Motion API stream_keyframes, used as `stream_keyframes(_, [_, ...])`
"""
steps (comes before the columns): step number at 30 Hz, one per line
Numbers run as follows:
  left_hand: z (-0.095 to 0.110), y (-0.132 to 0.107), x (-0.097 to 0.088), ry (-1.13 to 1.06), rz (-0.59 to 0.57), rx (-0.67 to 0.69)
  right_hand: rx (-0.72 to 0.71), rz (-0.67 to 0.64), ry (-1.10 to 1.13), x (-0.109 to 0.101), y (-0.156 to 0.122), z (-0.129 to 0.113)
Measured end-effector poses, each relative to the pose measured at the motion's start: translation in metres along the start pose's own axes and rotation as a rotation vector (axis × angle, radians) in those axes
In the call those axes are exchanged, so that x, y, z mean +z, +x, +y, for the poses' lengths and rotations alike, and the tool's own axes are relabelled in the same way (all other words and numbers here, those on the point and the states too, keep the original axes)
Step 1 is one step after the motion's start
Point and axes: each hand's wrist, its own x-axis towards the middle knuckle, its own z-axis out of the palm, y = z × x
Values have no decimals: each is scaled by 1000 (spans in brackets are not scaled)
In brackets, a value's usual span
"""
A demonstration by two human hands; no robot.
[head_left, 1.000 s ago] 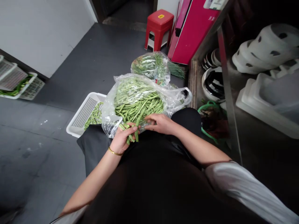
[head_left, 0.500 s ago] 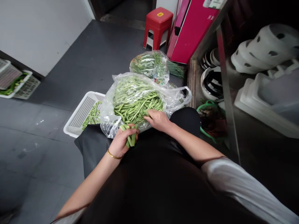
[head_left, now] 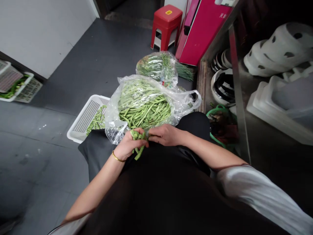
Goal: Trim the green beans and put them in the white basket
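Observation:
A clear plastic bag (head_left: 114,114) full of green beans (head_left: 146,112) rests on my lap, its mouth facing me. My left hand (head_left: 128,145) is closed around a small bunch of green beans (head_left: 137,142) just below the bag's mouth; a gold bangle circles that wrist. My right hand (head_left: 163,134) sits right beside it, fingers pinched at the top of the same bunch. Both hands touch over my dark apron.
A white perforated basket (head_left: 83,119) with some beans lies on the floor to the left. A second bag of greens (head_left: 156,65) lies behind the first, with a red stool (head_left: 166,24) and pink box (head_left: 202,29) beyond. Bowls (head_left: 221,86) and white trays (head_left: 276,107) fill the shelving at right.
My right hand left the bean pile in the bag and came back down to meet the left hand's bunch. The left hand stayed put, holding its beans.

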Motion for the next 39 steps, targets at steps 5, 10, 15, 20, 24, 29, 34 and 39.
stream_keyframes(5, [-3, -3, -2, 78, -210, -63, -171, -209, 322, 11, -9, 8])
stream_keyframes(10, [2, -14, 5, 279, -211, 71, 88, -247, 903, 44, -19, 1])
stream_keyframes(15, [4, -11, 6, -109, 15, 229, 165, 79, 1092, 25, -5, 1])
stream_keyframes(20, [-5, 7, -5, -633, 193, 68, 360, 75, -229, -16, 27, 41])
stream_keyframes(24, [-9, 9, -4, -610, 196, 33, 337, -260, -632, -7, 40, 62])
stream_keyframes(29, [-11, 7, -1, -516, 88, -160, 177, 139, -251, -14, 32, 40])
stream_keyframes(34, [-8, 11, 6, -461, 120, -76, 202, 347, 627, -1, 12, 2])
stream_keyframes(39, [-6, 12, 7, -463, 268, 96, 224, 229, 482, 48, -3, 1])
